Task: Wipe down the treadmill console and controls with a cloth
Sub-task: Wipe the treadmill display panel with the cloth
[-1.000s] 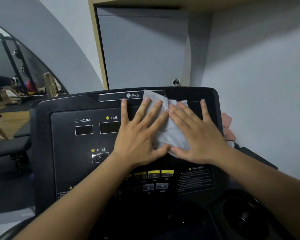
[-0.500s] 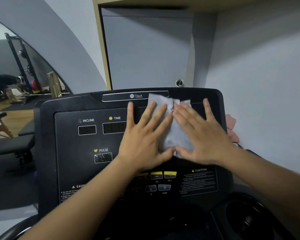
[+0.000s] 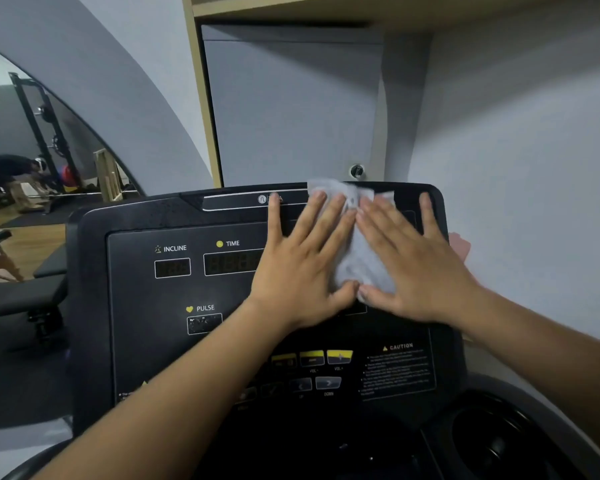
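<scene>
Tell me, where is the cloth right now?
In the head view the cloth lies on the upper right of the treadmill console, pressed under the left hand and the right hand.

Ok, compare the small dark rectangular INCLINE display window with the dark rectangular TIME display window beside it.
The INCLINE display window is the narrower; the TIME display window is wider. The INCLINE display window shows whole; the left hand covers the TIME display window's right end. Both are dark, pale-bordered rectangles.

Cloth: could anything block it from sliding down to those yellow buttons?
Nothing visible. Left hand and right hand press the cloth flat near the console top; only its bare face lies before the yellow buttons.
</scene>
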### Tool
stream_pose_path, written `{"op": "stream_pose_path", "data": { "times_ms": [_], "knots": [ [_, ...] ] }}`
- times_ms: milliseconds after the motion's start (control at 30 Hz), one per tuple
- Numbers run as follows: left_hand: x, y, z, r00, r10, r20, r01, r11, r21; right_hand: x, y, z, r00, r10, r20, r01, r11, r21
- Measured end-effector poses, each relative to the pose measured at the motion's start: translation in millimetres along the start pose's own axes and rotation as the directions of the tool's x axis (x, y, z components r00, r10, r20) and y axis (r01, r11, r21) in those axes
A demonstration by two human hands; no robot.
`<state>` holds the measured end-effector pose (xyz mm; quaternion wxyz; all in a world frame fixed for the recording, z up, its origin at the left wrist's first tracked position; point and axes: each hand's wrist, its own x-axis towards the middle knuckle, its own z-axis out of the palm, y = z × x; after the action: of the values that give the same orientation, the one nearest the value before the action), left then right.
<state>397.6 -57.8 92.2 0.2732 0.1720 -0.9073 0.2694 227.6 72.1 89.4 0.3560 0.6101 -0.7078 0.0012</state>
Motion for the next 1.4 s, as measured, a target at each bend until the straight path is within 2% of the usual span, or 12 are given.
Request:
{"op": "stream_pose_path", "data": {
  "times_ms": [133, 333, 533, 633, 867, 1100, 1167, 1267, 1400],
  "knots": [
    [11, 4, -2, 1.0, 0.004, 0.01, -0.004, 1.0, -0.002, -1, 2, -2, 0.997, 0.073, -0.016, -0.073, 0.997, 0.023],
    [-39, 43, 18, 0.991, 0.136, 0.017, -0.133, 0.986, -0.098, -71, -26, 22, 0.999, 0.045, 0.011, -0.046, 0.997, 0.057],
    [54, 33, -6, 0.995, 0.085, 0.054, -0.086, 0.996, 0.025, -19, 30, 3, 0.98, 0.194, 0.053, -0.194, 0.981, -0.006],
    [69, 41, -11, 0.996, 0.066, 0.06, -0.066, 0.998, 0.004, -18, 32, 2, 0.965, 0.256, 0.052, -0.257, 0.966, 0.006],
    [-34, 80, 15, 0.959, 0.275, 0.07, -0.266, 0.957, -0.114, -118, -37, 33, 0.961, 0.239, 0.142, -0.252, 0.964, 0.083],
    [57, 63, -6, 0.967, 0.246, 0.066, -0.251, 0.964, 0.086, -57, 27, 19, 0.925, 0.352, 0.144, -0.364, 0.929, 0.071],
    [71, 62, -10, 0.97, 0.233, 0.067, -0.238, 0.967, 0.086, -50, 30, 19, 0.912, 0.381, 0.155, -0.402, 0.904, 0.142],
    [43, 71, 2, 0.959, 0.276, 0.056, -0.278, 0.961, 0.012, -79, -4, 28, 0.893, 0.423, 0.155, -0.45, 0.838, 0.307],
    [-43, 94, 26, 0.926, 0.375, 0.051, -0.369, 0.924, -0.097, -149, -62, 43, 0.897, 0.381, 0.224, -0.423, 0.887, 0.188]
  ]
}}
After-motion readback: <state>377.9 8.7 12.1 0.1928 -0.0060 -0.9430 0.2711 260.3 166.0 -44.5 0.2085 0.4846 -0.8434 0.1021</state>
